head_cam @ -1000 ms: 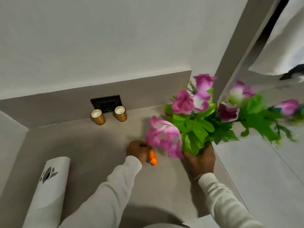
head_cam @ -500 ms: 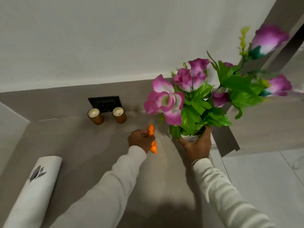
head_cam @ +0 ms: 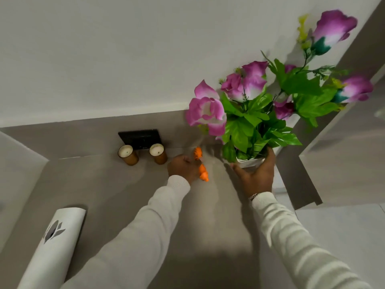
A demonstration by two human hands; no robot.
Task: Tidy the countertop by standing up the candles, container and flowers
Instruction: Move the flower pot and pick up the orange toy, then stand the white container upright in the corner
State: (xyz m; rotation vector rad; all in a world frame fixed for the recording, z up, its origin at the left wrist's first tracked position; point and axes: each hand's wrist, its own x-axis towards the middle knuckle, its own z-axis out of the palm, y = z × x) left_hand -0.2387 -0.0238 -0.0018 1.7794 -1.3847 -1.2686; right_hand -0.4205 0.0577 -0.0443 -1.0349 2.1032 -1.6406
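Observation:
Pink and purple artificial flowers (head_cam: 256, 105) with green leaves stand almost upright in a small white pot (head_cam: 249, 162) near the counter's back right corner. My right hand (head_cam: 257, 176) is wrapped around the pot's base. My left hand (head_cam: 183, 167) grips a small orange figure (head_cam: 201, 163) just left of the pot. Two gold candles, one (head_cam: 127, 154) left of the other (head_cam: 158, 153), stand upright against the back wall. A white cylindrical container (head_cam: 52, 245) with a dark flower logo lies on its side at the front left.
A black wall socket (head_cam: 139, 137) sits behind the candles. The grey countertop (head_cam: 100, 184) ends at a side wall on the left and drops at its right edge to a pale tiled floor (head_cam: 341, 230).
The flowers swung from leaning right over the edge to nearly upright and moved back toward the wall in my right hand. My left hand carried the orange figure back beside the candles.

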